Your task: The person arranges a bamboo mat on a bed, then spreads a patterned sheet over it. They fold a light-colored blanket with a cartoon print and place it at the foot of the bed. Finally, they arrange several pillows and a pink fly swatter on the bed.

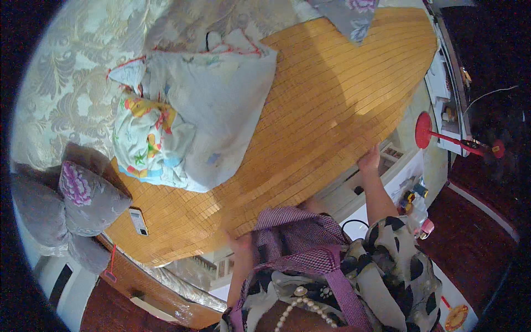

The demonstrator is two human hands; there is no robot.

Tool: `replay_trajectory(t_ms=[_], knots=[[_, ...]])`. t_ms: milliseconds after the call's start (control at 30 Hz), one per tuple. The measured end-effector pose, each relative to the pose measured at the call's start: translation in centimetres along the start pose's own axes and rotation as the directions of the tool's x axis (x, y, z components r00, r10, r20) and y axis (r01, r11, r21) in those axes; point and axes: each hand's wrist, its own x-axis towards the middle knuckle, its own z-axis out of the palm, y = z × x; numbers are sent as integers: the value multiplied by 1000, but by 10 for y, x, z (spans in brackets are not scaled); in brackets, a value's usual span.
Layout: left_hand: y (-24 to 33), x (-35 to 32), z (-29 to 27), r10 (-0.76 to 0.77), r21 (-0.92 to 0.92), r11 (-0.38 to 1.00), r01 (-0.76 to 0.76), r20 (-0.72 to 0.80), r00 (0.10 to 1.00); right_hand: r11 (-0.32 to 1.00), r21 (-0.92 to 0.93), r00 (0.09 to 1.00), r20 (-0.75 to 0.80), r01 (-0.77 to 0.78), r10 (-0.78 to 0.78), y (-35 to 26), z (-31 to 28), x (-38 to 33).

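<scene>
A tan slatted bamboo mat (310, 130) spreads out in front of me, its near edge running diagonally between my hands. At that edge, beside my purple checked apron (287, 238), my left hand (240, 243) is closed on the mat; its fingers are somewhat blurred. Farther right, my right hand (369, 160) grips the same edge, its fingertips partly hidden by the mat. On the mat's left part lie a pale cloth with red edging (221, 99) and a crumpled white cloth with colourful prints (152, 141).
Grey flowered cushions (91, 193) and a white remote control (138, 221) are at the left. Another grey cushion (354, 19) lies at the far edge. Patterned pale fabric (72, 83) covers the far left. To the right stand a red round-headed object (423, 130) and shelves with small items.
</scene>
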Motion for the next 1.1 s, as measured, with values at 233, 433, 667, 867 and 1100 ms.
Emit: replay_trajectory(t_ms=[233, 433, 667, 867, 1100], knots=[[-49, 47, -19, -268, 58, 963, 262, 147, 952, 999, -3, 991, -130, 34, -34, -32, 14, 39], [-129, 44, 59, -647, 112, 751, 650, 315, 694, 995, -87, 998, 33, 58, -55, -42, -13, 36], [-169, 64, 80, -194, 718, 682, 139, -5, 981, 977, 48, 977, -34, -207, 209, -96, 16, 67], [-181, 38, 143, -72, 547, 812, 201, -247, 966, 882, 459, 994, 61, -106, 87, -143, -47, 159], [-277, 56, 201, -55, 753, 645, 127, -120, 991, 862, 435, 966, 108, -259, 235, -221, -31, 142]])
